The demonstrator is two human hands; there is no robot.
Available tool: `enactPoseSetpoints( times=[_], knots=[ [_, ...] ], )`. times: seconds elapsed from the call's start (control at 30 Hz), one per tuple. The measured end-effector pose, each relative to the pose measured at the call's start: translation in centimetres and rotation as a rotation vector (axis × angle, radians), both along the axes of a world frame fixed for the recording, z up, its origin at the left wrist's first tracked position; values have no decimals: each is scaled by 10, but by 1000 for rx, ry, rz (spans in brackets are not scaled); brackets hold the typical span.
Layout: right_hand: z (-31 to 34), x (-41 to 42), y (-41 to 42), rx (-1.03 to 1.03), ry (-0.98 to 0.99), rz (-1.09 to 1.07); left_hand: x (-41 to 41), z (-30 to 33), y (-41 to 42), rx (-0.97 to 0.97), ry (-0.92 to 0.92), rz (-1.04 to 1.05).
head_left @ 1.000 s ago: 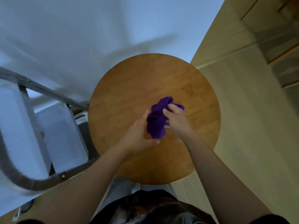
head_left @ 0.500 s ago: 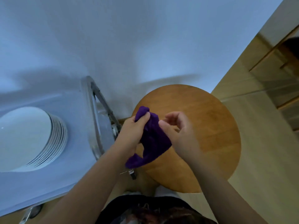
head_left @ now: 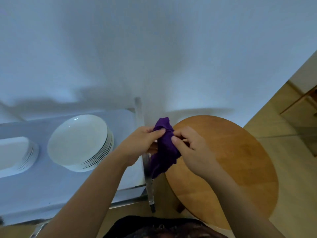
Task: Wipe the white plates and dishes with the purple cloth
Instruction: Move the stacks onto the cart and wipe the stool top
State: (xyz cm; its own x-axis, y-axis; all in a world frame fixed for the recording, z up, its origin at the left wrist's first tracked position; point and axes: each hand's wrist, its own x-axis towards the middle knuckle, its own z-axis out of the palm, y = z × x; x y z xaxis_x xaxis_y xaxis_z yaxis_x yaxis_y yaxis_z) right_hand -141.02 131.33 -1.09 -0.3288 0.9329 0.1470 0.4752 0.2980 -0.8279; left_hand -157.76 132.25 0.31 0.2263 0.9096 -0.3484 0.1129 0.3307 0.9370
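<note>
both the left hand (head_left: 140, 145) and the right hand (head_left: 192, 148) pinched the cloth (head_left: 165, 148) between them; bunching it into a firm pad looked wise before reaching for the plates (head_left: 80, 141) off to the left hand's side.

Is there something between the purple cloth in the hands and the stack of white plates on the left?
Nothing visible blocks the way. Both the left hand and the right hand hold the purple cloth in the air above the table's metal edge. The stack of white plates lies uncovered to the left.
</note>
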Motion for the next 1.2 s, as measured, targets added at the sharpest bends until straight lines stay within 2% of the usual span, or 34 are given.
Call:
enactPoseSetpoints(
  times=[0.07,0.17,0.23,0.3,0.37,0.4,0.47,0.53,0.6,0.67,0.8,0.87,0.93,1.0,1.03,1.07,1.17,1.2],
  knots=[
    [6,-10,-1,7,-76,21,-6,5,0,-65,-74,68],
    [14,-22,1,61,-154,-56,-16,14,-1,-96,-150,109],
    [22,-22,5,-5,-20,-108,-24,20,0,-71,-104,112],
    [27,-20,8,-134,204,-120,-32,22,4,-36,-48,169],
    [31,-20,11,-221,372,-122,-36,25,7,-27,-57,238],
    [31,-21,11,-236,403,-132,-36,26,8,-22,-78,261],
    [31,-22,12,-181,345,-180,-32,28,9,2,-57,278],
    [31,-20,13,9,185,-261,-26,29,11,112,152,277],
    [38,-12,18,195,52,-338,-24,27,15,309,485,312],
    [48,1,28,296,10,-402,-28,22,18,439,691,398],
    [60,22,47,307,-161,-398,-41,7,26,469,803,396],
    [60,30,49,268,-119,-440,-46,5,27,516,850,410],
    [64,37,49,259,-46,-496,-52,4,27,604,988,410],
    [69,43,47,240,-43,-531,-57,5,30,624,1094,292],
    [69,45,47,213,-43,-543,-57,5,33,576,1055,224],
    [69,46,46,168,-22,-556,-57,5,35,497,936,183],
    [66,40,37,-114,255,-585,-42,11,35,128,267,241],
    [65,35,33,-236,377,-569,-34,14,33,27,119,261]
  ],
)
